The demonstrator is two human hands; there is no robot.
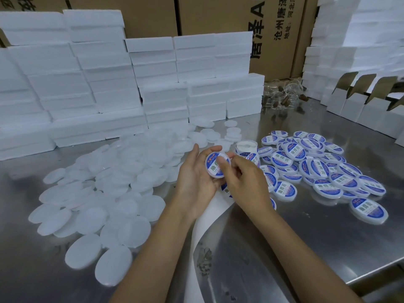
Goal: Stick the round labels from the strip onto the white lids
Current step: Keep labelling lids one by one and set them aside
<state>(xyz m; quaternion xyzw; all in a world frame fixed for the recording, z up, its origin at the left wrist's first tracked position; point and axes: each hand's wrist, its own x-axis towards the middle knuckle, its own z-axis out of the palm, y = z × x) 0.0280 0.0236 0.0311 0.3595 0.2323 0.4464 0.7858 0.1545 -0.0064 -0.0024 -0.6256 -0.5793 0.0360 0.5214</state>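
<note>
My left hand [195, 180] cradles a white lid [215, 166] with a blue and white round label on its top. My right hand [244, 180] sits over it, thumb pressing on the label. The white backing strip [209, 217] runs from under my hands down toward me, and the label roll [247, 148] stands just behind my right hand. A big heap of plain white lids [113, 186] spreads over the left of the steel table. Several labelled lids [317, 169] lie piled on the right.
Stacks of white foam boxes [122, 84] wall off the back and left. Brown cartons [218, 16] rise behind them. Clear jars [282, 95] stand at the back. Open white cartons [360, 106] line the right. The table edge [376, 274] runs at lower right.
</note>
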